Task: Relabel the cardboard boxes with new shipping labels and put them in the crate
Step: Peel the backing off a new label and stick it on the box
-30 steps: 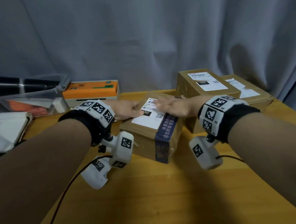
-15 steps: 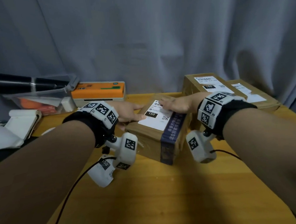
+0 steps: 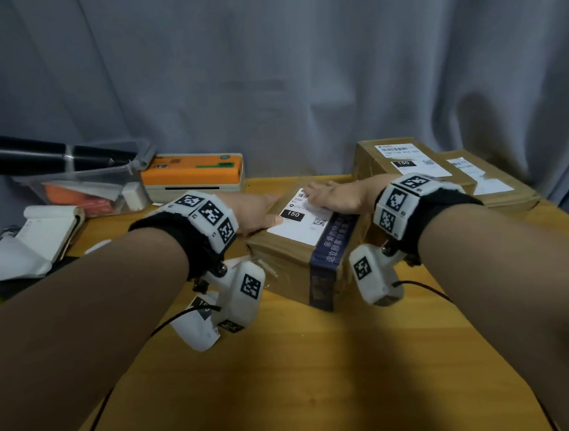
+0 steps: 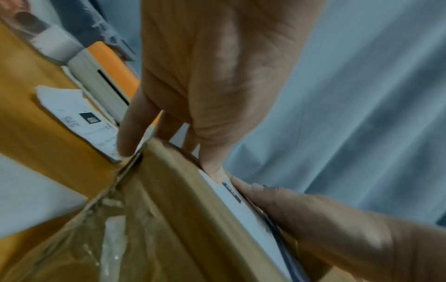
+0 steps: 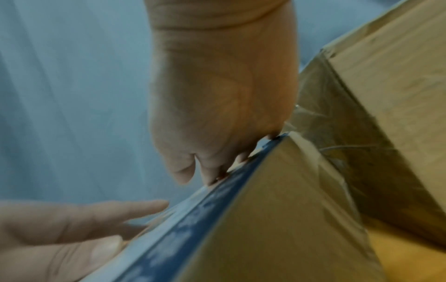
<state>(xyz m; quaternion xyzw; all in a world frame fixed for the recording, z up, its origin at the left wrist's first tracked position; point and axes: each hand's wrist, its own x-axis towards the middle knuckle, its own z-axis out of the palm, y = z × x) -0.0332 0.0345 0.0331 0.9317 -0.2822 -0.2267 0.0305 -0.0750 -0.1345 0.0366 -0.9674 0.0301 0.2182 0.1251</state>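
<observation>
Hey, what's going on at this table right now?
A person is pressing a white label flat onto the nearest box. The right hand lies open across the label; the left hand steadies the box's left edge, thumb on the label. Two more labelled boxes sit behind on the right. No crate shows.

Orange printer (image 3: 192, 172) — grey curtain (image 3: 267, 66) behind

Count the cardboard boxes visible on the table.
3: the blue-taped box under both hands, a second box behind it to the right, a third box farther right. More may lie out of view.
</observation>
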